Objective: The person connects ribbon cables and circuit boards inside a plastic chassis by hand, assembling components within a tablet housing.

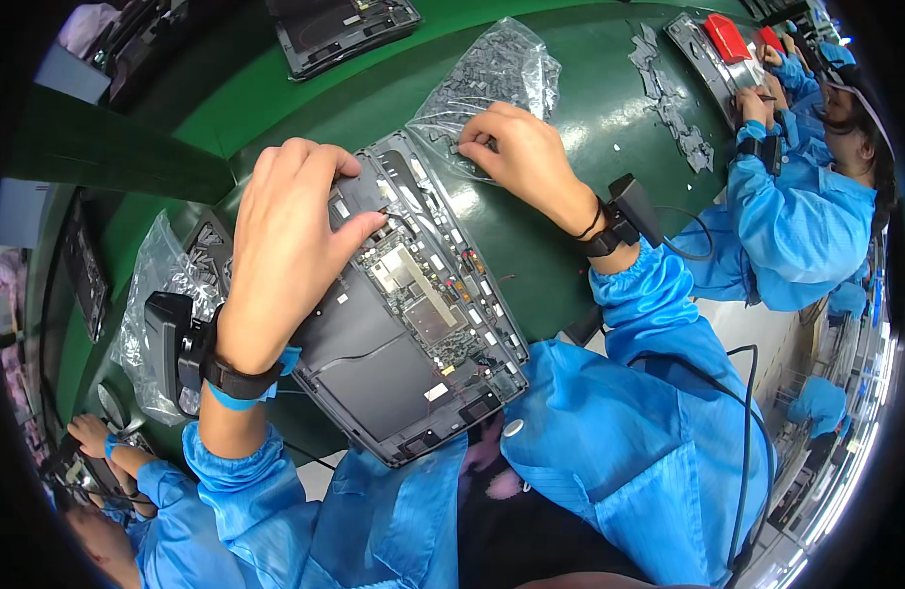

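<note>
An opened laptop chassis (359, 378) lies tilted in front of me, its circuit board (423, 304) and dark flat panels bare. My left hand (293, 221) grips its upper left part, the thumb on the inside next to the board and the fingers curled near the far edge. Beyond the chassis my right hand (526, 157) is closed in a pinch at the near side of a clear plastic bag (497, 79) filled with small dark grey pieces. Whatever sits between those fingertips is too small to make out.
Strips of grey pieces (668, 103) lie on the green table (595, 187). Another opened chassis (345, 29) stands at the far side. A second plastic bag (153, 324) is at the left. Co-workers in blue sit right (796, 206) and lower left (168, 520).
</note>
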A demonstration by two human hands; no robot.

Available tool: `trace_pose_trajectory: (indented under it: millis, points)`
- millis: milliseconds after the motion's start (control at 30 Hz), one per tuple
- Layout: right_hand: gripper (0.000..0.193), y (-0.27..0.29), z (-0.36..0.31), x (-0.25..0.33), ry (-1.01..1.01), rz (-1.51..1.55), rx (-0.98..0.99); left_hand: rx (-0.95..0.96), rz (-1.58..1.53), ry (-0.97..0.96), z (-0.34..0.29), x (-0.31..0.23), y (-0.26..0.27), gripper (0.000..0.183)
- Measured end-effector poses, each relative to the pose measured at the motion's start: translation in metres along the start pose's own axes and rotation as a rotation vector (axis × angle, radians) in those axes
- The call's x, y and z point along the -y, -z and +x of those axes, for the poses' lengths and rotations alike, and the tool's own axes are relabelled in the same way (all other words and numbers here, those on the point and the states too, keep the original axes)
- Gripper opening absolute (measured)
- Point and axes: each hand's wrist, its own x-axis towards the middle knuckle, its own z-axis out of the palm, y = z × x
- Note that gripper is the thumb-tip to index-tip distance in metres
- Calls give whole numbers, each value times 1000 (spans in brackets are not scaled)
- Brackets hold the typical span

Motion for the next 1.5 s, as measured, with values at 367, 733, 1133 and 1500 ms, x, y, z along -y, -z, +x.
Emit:
trace_pose_trajectory:
  millis: [367,733,1133,1500]
  points:
    - [10,35,25,43,127,341,136,117,-46,39,6,5,11,49]
    - [9,30,25,48,187,371,88,-100,618,-294,-24,-20,-22,20]
    - [8,22,22,51,237,407,49,-116,129,-186,-7,-1,-2,35]
    - [9,23,20,45,211,420,65,85,135,-117,5,2,8,50]
